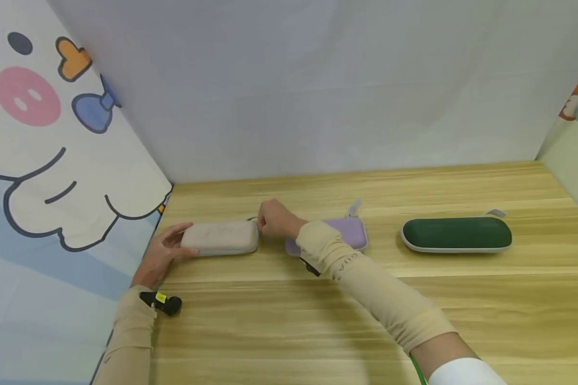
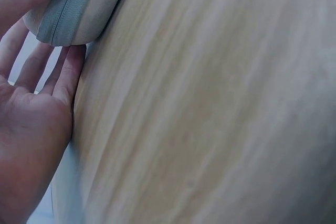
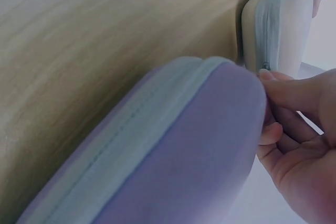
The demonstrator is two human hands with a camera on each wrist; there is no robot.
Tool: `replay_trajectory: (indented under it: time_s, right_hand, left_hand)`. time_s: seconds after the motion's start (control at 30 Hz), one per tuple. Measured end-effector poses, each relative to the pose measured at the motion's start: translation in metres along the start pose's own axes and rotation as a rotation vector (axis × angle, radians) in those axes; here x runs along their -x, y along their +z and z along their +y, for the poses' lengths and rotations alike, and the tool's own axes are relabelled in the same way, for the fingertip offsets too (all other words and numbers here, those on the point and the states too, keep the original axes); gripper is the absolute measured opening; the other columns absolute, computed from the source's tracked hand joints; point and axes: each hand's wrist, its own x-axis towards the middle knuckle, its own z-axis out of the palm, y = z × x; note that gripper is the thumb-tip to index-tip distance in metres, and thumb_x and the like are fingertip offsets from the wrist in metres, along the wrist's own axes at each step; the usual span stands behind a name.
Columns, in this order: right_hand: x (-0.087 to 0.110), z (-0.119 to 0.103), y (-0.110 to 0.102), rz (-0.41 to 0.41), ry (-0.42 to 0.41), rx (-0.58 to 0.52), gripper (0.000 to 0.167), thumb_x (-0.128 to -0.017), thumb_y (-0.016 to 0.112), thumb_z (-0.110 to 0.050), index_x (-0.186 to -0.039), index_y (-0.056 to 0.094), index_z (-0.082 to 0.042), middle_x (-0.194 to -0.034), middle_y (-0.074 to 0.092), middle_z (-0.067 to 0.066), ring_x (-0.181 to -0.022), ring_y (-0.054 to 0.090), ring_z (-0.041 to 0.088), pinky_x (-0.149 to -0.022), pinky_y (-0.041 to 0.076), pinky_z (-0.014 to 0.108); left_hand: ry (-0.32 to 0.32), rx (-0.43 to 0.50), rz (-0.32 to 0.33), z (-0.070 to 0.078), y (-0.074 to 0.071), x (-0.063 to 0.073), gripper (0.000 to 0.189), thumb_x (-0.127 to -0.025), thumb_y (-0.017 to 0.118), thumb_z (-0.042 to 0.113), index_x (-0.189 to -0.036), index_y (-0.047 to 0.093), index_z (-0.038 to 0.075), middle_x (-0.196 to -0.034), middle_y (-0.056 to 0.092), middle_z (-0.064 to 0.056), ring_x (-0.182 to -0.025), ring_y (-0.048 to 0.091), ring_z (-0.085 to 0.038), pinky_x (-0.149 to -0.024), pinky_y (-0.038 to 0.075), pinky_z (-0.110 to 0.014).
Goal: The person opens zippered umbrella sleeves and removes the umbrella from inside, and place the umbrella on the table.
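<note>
A beige zip-up hard case (image 1: 220, 237) lies on the left of the table. My left hand (image 1: 161, 255) holds its left end, thumb along the near side and fingers behind; the left wrist view shows the grey zipper band (image 2: 65, 17) beside the thumb. At the case's right end, my right hand (image 1: 276, 220) has its fingers curled and pinches the zipper pull. In the right wrist view the zipper slider (image 3: 266, 67) sits at the thumb tip, and the pull itself is mostly hidden. Under the right wrist lies a purple zip-up case (image 1: 349, 232), partly covered by the forearm.
A dark green case (image 1: 457, 233) with a light rim and a grey strap (image 1: 496, 213) lies on the right of the wood-grain table (image 1: 250, 326). A pale cloth wall (image 1: 318, 107) stands behind, and a cartoon-printed sheet (image 1: 53, 176) borders the left side.
</note>
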Motion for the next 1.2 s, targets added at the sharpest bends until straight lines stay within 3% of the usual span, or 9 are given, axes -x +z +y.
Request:
replay_trajectory:
  time_s: [0.17, 0.3, 0.47, 0.73, 1.2]
  right_hand:
    - [0.001, -0.002, 0.002, -0.019, -0.001, 0.031, 0.026, -0.067, 0.057, 0.013, -0.051, 0.065, -0.007, -0.047, 0.048, -0.006, -0.044, 0.038, 0.007, -0.054, 0.036, 0.021]
    - [0.002, -0.004, 0.002, -0.045, 0.011, 0.019, 0.026, -0.066, 0.057, 0.013, -0.051, 0.064, -0.007, -0.048, 0.046, -0.007, -0.045, 0.038, 0.006, -0.044, 0.032, 0.018]
    - [0.003, -0.006, 0.0, -0.058, 0.019, 0.005, 0.028, -0.067, 0.057, 0.013, -0.049, 0.06, -0.008, -0.046, 0.044, -0.007, -0.044, 0.036, 0.006, -0.042, 0.029, 0.017]
    - [0.006, -0.006, 0.001, -0.055, -0.037, -0.001, 0.031, -0.065, 0.057, 0.013, -0.044, 0.056, -0.011, -0.042, 0.037, -0.009, -0.04, 0.028, 0.004, -0.04, 0.023, 0.016]
    - [0.011, -0.007, 0.005, -0.052, -0.103, -0.055, 0.042, -0.062, 0.054, 0.013, -0.039, 0.04, -0.019, -0.04, 0.029, -0.01, -0.041, 0.021, 0.004, -0.043, 0.018, 0.017]
  left_hand:
    - [0.009, 0.013, -0.007, 0.0, 0.0, 0.001, 0.073, -0.078, 0.076, 0.004, -0.142, 0.041, 0.005, -0.145, 0.038, -0.013, -0.123, 0.046, -0.01, -0.089, 0.044, -0.018]
    - [0.009, -0.015, -0.008, 0.002, 0.0, 0.001, 0.073, -0.078, 0.076, 0.005, -0.142, 0.041, 0.006, -0.144, 0.039, -0.012, -0.121, 0.047, -0.007, -0.088, 0.045, -0.018]
    - [0.019, -0.029, -0.017, 0.004, -0.001, 0.0, 0.073, -0.078, 0.076, 0.006, -0.143, 0.041, 0.005, -0.144, 0.039, -0.012, -0.121, 0.047, -0.007, -0.088, 0.045, -0.019]
    - [0.017, -0.04, -0.019, 0.004, -0.002, -0.002, 0.073, -0.079, 0.077, 0.008, -0.142, 0.041, 0.005, -0.144, 0.04, -0.011, -0.121, 0.047, -0.007, -0.088, 0.045, -0.018]
    - [-0.04, -0.061, 0.011, 0.003, -0.002, 0.001, 0.075, -0.076, 0.08, 0.015, -0.142, 0.043, 0.012, -0.145, 0.039, -0.007, -0.126, 0.044, -0.012, -0.09, 0.044, -0.018]
